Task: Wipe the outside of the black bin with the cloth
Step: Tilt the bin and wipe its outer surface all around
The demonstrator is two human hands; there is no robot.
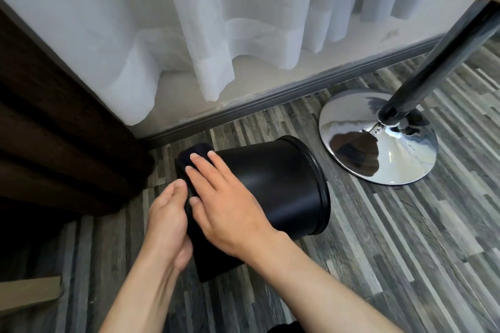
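Black bin (281, 186) on its side, cloth (194, 151) under right-hand fingers (200, 163).

I have one view only, from the head camera, wide-angle, looking forward and steeply down at the floor (378, 224). It sits close above both forearms, facing the curtain (216, 21) and skirting, with straight lines bowed near the edges.
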